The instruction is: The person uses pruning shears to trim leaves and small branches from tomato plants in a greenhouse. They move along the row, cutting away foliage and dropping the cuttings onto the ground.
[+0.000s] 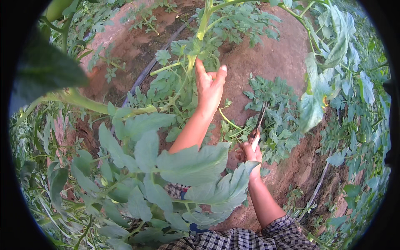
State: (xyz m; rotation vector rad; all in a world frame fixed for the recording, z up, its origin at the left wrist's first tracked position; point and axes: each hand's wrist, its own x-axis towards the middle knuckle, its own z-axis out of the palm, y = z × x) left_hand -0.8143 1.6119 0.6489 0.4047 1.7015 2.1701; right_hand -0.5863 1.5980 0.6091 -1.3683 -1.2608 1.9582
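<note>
My left hand (210, 89) reaches to the thick green stem of a tomato plant (191, 62). Its index finger meets the stem below a leafy joint, the thumb stands apart, and the other fingers are partly hidden. A short leafless side stub (165, 68) juts from the stem's left. Lower on the right, my right hand (252, 154) grips a knife (257, 128) by its pale handle, the narrow dark blade angled up and away. Leafy tomato shoots (278, 115) surround the blade. Large leaves (193, 164) in the foreground cover part of my left forearm.
A dark drip hose (153, 62) runs across the brown soil (275, 53) on the left. Another thin pale line (317, 184) lies at the right. A thick stem (93, 104) crosses from the left, and drooping leaves (312, 100) hang at the right.
</note>
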